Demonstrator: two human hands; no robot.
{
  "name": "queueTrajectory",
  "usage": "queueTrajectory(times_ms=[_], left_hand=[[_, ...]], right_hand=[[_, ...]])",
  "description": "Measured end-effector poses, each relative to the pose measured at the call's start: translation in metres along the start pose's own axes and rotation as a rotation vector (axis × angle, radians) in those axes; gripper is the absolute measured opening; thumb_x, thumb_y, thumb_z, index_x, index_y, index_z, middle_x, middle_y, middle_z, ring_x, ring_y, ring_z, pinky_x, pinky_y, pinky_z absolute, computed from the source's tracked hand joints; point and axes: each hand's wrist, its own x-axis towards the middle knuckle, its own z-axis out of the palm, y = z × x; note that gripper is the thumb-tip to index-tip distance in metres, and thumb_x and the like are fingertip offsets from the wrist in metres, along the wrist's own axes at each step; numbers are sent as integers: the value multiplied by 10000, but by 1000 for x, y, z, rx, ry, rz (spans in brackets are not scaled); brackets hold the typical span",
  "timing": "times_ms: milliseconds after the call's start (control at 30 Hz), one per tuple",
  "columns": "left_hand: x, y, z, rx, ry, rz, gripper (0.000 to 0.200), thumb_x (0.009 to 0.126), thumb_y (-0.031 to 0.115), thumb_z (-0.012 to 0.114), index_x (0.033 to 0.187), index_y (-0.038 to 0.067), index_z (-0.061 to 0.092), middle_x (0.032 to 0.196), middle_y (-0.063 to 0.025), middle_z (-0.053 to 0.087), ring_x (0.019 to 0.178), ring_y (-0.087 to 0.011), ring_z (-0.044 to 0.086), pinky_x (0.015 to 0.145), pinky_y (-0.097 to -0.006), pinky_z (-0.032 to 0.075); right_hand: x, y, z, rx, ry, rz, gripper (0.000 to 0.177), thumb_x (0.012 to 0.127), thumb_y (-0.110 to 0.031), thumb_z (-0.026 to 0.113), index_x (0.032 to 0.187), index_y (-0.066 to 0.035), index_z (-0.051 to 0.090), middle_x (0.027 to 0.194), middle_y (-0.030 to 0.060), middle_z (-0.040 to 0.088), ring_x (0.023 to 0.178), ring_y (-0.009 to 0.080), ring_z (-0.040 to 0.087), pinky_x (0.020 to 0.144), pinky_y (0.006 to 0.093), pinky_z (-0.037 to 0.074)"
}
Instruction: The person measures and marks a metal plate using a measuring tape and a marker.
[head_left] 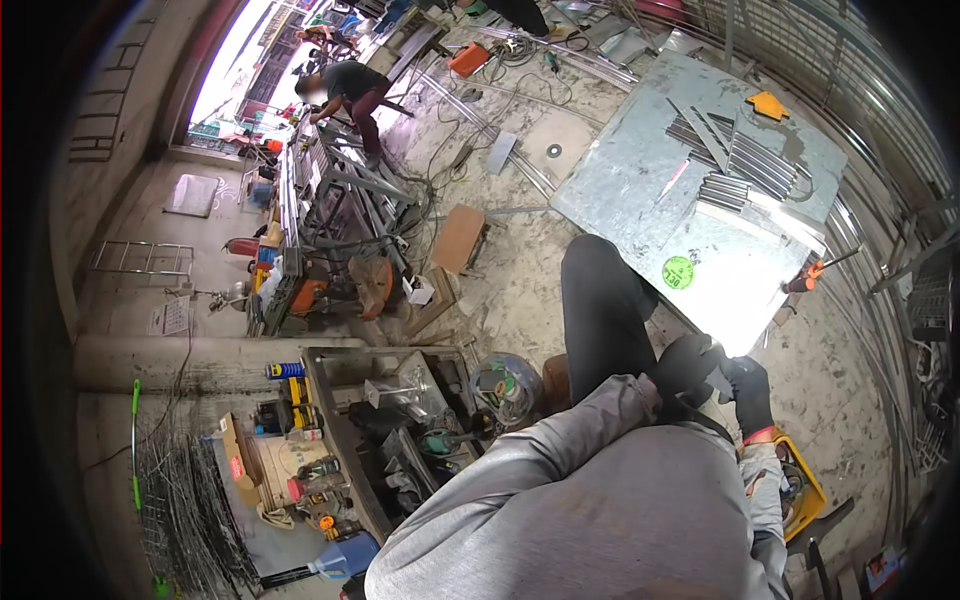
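Note:
Both my hands wear dark gloves and are close together at my lap, beside the near corner of a metal-topped table (620,150). My left hand (688,368) has its fingers bent near a small grey piece (718,384) between the hands; its grip is too dark to make out. On the other side of that piece, my right hand (748,390) is closed around something that I cannot make out. A round green sticker (678,273) lies on the tabletop, with bundled metal bars (745,165) and an orange-handled tool (804,277) farther along.
A tray of tools (345,470) stands at the lower left, beside a round container (506,388). A yellow container (806,485) is at the lower right. Another person (352,95) bends over a cluttered bench at the upper left. Cables and long bars lie on the floor.

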Motion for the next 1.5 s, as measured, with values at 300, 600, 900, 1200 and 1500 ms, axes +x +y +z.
queueTrajectory(times_ms=[300,600,900,1200,1500], left_hand=[[12,19,-52,415,70,-10,312,1079,321,606,988,47,725,731,-149,656,631,-338,618,618,-458,497],[-26,286,-165,192,203,453,328,1034,328,665,977,10,722,780,-68,711,639,-115,646,570,-279,473],[54,42,-52,720,55,911,65,898,143,650,911,84,673,882,-77,675,850,-275,684,750,-433,549],[39,42,-26,811,-127,435,158,904,190,657,770,106,658,802,-119,663,746,-328,686,670,-472,550],[27,43,7,704,25,162,179,889,278,688,834,108,701,850,-144,716,819,-363,718,701,-487,563]], right_hand=[[-3,-10,3,-119,3,10,231,987,-257,670,854,-71,701,744,-8,619,598,94,563,539,275,464],[2,2,-1,-63,-3,8,239,1001,-274,675,965,-43,724,782,34,674,616,125,612,549,290,497],[-29,-38,-6,-712,36,-612,380,896,-180,623,1202,22,721,1126,207,716,1062,388,690,920,443,537],[-24,-33,-10,131,256,73,358,965,-210,796,1243,-5,702,1036,23,727,909,100,653,779,267,536],[-26,-35,7,91,269,165,235,987,-216,781,1152,-52,750,953,4,727,785,77,631,701,263,533]])
